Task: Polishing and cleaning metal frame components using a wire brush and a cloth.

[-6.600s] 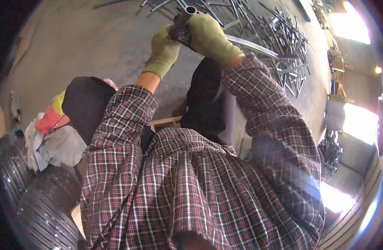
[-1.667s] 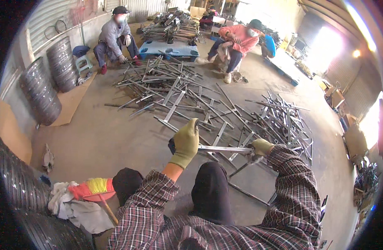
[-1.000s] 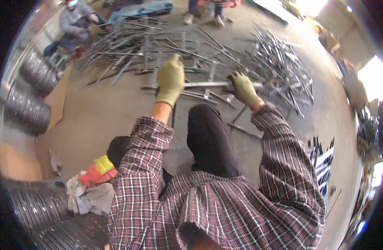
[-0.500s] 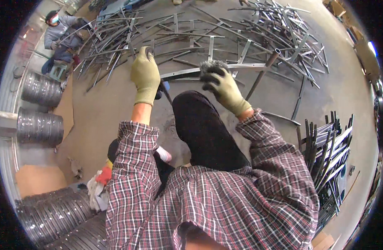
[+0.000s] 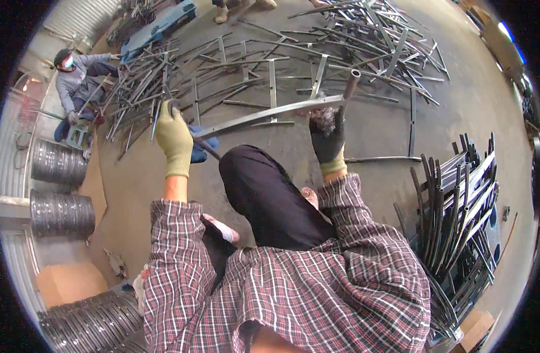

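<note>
Head view, looking down over a plaid-shirted torso and a raised knee in black trousers (image 5: 270, 194). The left hand (image 5: 175, 140), in a yellow-green work glove, is closed in a fist around the near end of a long grey flat steel bar (image 5: 270, 113); its fingers wrap fully round the metal, and no gap shows between them. The right hand (image 5: 327, 138), in a dark glove with a yellow cuff, is likewise curled shut, gripping the same bar near its far end, where a short round steel tube (image 5: 350, 85) rises at a slant from the joint. The bar thus spans from one hand to the other, held in the air above the knee and running slightly upward toward the right. Whether the right fingers also touch the tube cannot be told.

Behind the bar, a large loose heap of similar grey steel rods and welded frames (image 5: 282, 53) is spread over the concrete floor (image 5: 387, 129). To the right, a dense upright bundle of dark metal frames (image 5: 458, 217) stands near the right elbow. At the left edge lie stacked coils of dark wire (image 5: 58, 188). A second person in grey clothing (image 5: 76, 82) crouches at the upper left beside the heap, well apart from the held bar.
</note>
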`<state>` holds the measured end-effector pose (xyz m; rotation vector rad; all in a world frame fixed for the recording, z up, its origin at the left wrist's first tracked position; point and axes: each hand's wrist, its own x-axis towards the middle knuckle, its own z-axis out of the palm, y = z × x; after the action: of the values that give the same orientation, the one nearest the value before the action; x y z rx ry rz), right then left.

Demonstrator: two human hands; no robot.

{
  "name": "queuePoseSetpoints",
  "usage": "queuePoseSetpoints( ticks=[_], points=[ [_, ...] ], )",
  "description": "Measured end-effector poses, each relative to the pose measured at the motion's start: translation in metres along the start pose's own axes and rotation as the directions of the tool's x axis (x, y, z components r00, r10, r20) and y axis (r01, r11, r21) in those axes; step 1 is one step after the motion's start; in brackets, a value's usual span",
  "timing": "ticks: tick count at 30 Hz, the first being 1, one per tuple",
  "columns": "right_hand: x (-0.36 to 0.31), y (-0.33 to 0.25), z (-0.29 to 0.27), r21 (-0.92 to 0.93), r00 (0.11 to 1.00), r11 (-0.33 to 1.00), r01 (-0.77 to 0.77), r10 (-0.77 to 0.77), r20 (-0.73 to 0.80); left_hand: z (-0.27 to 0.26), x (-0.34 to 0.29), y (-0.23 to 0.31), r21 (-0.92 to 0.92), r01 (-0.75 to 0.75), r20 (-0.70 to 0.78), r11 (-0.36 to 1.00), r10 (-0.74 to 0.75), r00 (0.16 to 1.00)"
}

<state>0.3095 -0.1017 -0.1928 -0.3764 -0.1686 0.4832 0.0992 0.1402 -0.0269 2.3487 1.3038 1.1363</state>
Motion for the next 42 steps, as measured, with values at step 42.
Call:
queuePoseSetpoints(
  ticks=[42],
  points=[
    [0.018,0.083,0.08,0.029,0.952,0.998,0.055,-0.044,-0.304,0.013,-0.038,0.055,-0.099,-0.138,0.0,0.985,0.139,0.99]
  ],
)
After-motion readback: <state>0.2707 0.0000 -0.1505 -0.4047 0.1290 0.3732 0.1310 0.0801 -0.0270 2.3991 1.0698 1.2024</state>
